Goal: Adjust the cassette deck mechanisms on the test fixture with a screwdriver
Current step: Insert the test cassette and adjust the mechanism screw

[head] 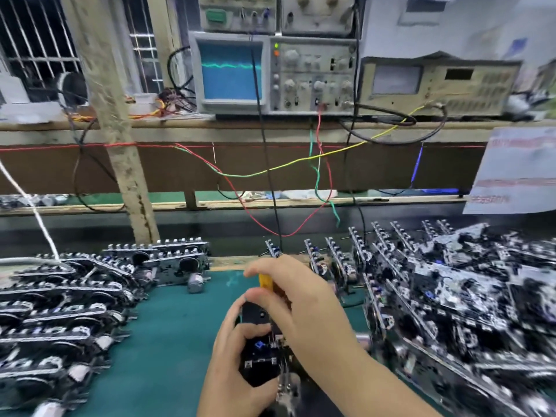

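Two hands, one screwdriver, one held mechanism

Two hands, one yellow-handled screwdriver, one held mechanism, four instruments, mechanism piles uncountable.

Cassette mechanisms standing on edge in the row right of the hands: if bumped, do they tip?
Probably. The upright mechanisms look thin and tall, standing on narrow edges and already leaning, so a nudge could topple them like dominoes. Exposed small parts suggest snagging on neighbours. The green mat may limit sliding.

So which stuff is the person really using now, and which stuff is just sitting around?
Being used:
- right hand gripping the yellow-handled screwdriver
- left hand holding the cassette deck mechanism
- oscilloscope showing a green trace, probably for checking

Just sitting around:
- piles of mechanisms, left and right
- hanging paper sheet
- green mat
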Demonstrator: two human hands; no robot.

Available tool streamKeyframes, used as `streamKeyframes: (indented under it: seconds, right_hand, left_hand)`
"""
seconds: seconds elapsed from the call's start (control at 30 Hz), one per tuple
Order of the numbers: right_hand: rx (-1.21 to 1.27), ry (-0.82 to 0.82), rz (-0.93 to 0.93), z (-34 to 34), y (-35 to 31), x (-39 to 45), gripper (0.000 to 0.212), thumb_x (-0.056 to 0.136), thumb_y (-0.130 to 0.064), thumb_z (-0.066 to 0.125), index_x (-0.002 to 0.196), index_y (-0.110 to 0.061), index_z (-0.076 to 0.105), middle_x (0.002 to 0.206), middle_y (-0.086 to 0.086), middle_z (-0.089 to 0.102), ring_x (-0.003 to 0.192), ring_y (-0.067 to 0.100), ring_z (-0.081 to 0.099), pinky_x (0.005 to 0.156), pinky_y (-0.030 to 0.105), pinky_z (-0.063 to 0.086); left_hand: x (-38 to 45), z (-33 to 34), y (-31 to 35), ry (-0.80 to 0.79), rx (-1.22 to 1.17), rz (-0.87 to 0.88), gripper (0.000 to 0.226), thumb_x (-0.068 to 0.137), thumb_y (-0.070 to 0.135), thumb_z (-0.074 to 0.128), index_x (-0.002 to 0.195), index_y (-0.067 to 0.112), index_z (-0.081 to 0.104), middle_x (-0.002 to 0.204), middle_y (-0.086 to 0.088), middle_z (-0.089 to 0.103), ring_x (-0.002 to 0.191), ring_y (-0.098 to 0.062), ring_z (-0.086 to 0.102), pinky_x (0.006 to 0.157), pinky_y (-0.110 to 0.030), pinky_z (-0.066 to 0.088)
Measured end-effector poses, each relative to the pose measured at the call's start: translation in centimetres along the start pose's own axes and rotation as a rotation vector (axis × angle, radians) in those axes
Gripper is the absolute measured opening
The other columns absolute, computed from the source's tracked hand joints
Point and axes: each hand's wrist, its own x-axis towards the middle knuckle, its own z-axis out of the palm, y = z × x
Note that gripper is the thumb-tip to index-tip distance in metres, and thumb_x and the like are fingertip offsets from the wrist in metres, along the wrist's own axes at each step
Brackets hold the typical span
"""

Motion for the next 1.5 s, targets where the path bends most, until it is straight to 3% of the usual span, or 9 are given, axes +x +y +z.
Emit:
streamKeyframes:
  seconds: [0.13, 0.23, 0.5, 0.63, 0.73, 0.9, 1.07, 1.37, 1.5]
  right_hand:
    - [-0.004, -0.095, 0.083, -0.9, 0.0, 0.3, 0.028, 0.101, -0.014, 0.058, 0.124, -0.028, 0.065, 0.105, -0.017, 0.064, 0.099, -0.001, 0.059, 0.091, 0.018, 0.044]
    - [0.058, -0.055, 0.12, -1.4, 0.3, 0.3, 0.038, 0.097, -0.014, 0.064, 0.126, -0.038, 0.064, 0.091, -0.009, 0.071, 0.088, 0.013, 0.067, 0.087, 0.032, 0.052]
    - [0.058, 0.173, 0.07, -0.5, 1.3, -0.6, 0.025, 0.089, -0.013, 0.075, 0.105, -0.031, 0.071, 0.087, -0.013, 0.061, 0.079, 0.012, 0.059, 0.071, 0.013, 0.042]
    - [-0.009, 0.053, 0.042, -0.7, 1.0, -0.5, 0.019, 0.095, -0.027, 0.065, 0.113, -0.03, 0.067, 0.099, -0.013, 0.061, 0.093, 0.009, 0.058, 0.082, 0.017, 0.044]
    - [0.044, -0.086, 0.118, -1.6, 0.8, -0.1, 0.03, 0.101, -0.012, 0.057, 0.123, -0.031, 0.064, 0.109, -0.018, 0.065, 0.109, 0.004, 0.062, 0.095, 0.025, 0.048]
    - [0.082, -0.042, 0.153, -2.1, 0.9, 0.2, 0.032, 0.095, -0.011, 0.067, 0.111, -0.039, 0.066, 0.085, -0.007, 0.072, 0.085, 0.014, 0.07, 0.084, 0.036, 0.054]
    - [0.04, 0.071, 0.084, -1.1, 0.8, -0.2, 0.023, 0.089, -0.012, 0.075, 0.108, -0.026, 0.073, 0.089, -0.019, 0.065, 0.084, 0.008, 0.062, 0.076, 0.015, 0.045]
    - [0.061, -0.108, 0.175, -2.0, 0.8, 0.0, 0.024, 0.102, -0.017, 0.057, 0.12, -0.031, 0.063, 0.11, -0.018, 0.068, 0.103, 0.003, 0.063, 0.092, 0.021, 0.047]
    - [0.14, -0.099, 0.171, -2.3, 0.7, 0.2, 0.023, 0.094, -0.008, 0.065, 0.101, -0.03, 0.065, 0.083, -0.006, 0.072, 0.083, 0.015, 0.069, 0.086, 0.041, 0.052]
  left_hand:
    - [0.0, -0.2, -0.3, -0.024, 0.058, 0.009, 0.073, 0.055, 0.051, 0.097, 0.118, 0.035, 0.066, 0.161, 0.004, 0.034, 0.141, -0.018, 0.045, 0.094, -0.044, 0.053]
    - [-0.1, -0.3, -0.3, -0.007, 0.062, 0.017, 0.074, 0.051, 0.06, 0.095, 0.114, 0.034, 0.067, 0.162, 0.007, 0.031, 0.141, -0.02, 0.045, 0.095, -0.05, 0.053]
    - [-0.4, -0.5, 0.5, -0.01, 0.053, -0.013, 0.076, 0.048, 0.059, 0.096, 0.115, 0.039, 0.066, 0.16, 0.021, 0.028, 0.141, -0.015, 0.045, 0.101, -0.048, 0.05]
    - [-0.3, -0.5, 0.7, -0.015, 0.045, -0.016, 0.073, 0.049, 0.06, 0.095, 0.113, 0.038, 0.066, 0.161, 0.018, 0.029, 0.143, -0.011, 0.042, 0.104, -0.049, 0.048]
    - [-0.3, -0.4, 0.6, -0.014, 0.043, -0.029, 0.074, 0.048, 0.06, 0.096, 0.112, 0.04, 0.066, 0.16, 0.02, 0.028, 0.14, -0.014, 0.046, 0.101, -0.048, 0.05]
    - [-0.3, -0.4, 0.5, -0.013, 0.048, -0.043, 0.078, 0.046, 0.062, 0.096, 0.114, 0.04, 0.065, 0.16, 0.024, 0.026, 0.139, -0.013, 0.046, 0.101, -0.047, 0.05]
    - [-0.2, -0.3, 0.7, -0.012, 0.063, -0.027, 0.071, 0.049, 0.064, 0.093, 0.111, 0.042, 0.064, 0.161, 0.019, 0.029, 0.141, -0.016, 0.045, 0.1, -0.05, 0.05]
    - [-0.3, -0.4, 0.6, -0.029, 0.056, -0.056, 0.074, 0.048, 0.05, 0.097, 0.113, 0.041, 0.065, 0.16, 0.023, 0.028, 0.135, -0.014, 0.051, 0.097, -0.046, 0.053]
    - [-0.2, -0.4, 0.8, -0.028, 0.067, -0.043, 0.071, 0.047, 0.052, 0.095, 0.111, 0.041, 0.065, 0.16, 0.022, 0.029, 0.137, -0.006, 0.046, 0.1, -0.044, 0.051]
